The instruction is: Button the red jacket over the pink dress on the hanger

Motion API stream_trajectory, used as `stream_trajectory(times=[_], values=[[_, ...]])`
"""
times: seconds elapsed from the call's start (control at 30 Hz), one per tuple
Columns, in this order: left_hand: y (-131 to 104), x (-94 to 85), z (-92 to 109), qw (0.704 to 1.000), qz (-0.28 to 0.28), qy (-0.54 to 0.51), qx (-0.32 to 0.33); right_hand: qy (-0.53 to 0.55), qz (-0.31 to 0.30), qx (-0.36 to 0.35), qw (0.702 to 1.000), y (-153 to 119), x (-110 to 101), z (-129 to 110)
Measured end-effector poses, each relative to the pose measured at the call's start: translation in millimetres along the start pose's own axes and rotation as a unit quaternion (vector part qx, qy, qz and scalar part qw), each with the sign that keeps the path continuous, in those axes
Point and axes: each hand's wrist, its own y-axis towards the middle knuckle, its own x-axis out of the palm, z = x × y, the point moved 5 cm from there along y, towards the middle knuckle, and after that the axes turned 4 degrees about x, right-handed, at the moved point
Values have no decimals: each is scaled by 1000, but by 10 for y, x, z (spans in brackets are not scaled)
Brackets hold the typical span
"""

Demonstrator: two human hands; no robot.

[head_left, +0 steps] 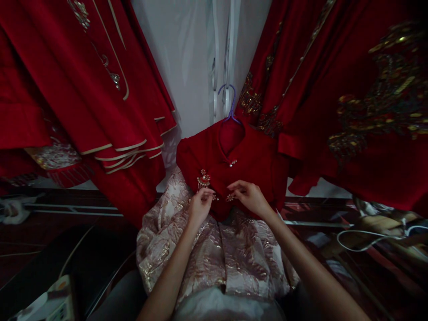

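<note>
A red top with a stand collar hangs on a purple hanger, above a shiny pale brocade skirt. A jewelled ornament with dangling beads sits on the top's left front, and a small beaded clasp lies under the collar. My left hand is at the lower front, thumb and fingertips pinched by a small beaded piece. Opposite it, my right hand pinches at another beaded piece on the red cloth. A gap separates the two hands.
Red garments with pale piping hang at the left. Red garments with gold sequins hang at the right. A white cable loops at the lower right, and a pale device lies at the lower left.
</note>
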Motion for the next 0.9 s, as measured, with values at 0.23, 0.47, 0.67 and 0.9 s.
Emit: stream_trajectory(times=[0.23,0.47,0.67,0.9], values=[[-198,109,9,917,-147,371,28,-87,-56,5,995,32,-37,77],[-144,163,-129,879,-147,452,37,-133,-109,20,985,-4,27,183],[-198,111,-146,951,-82,294,53,-167,-145,22,975,-52,200,283],[-351,30,31,975,8,181,130,-210,-122,14,970,-42,328,349]])
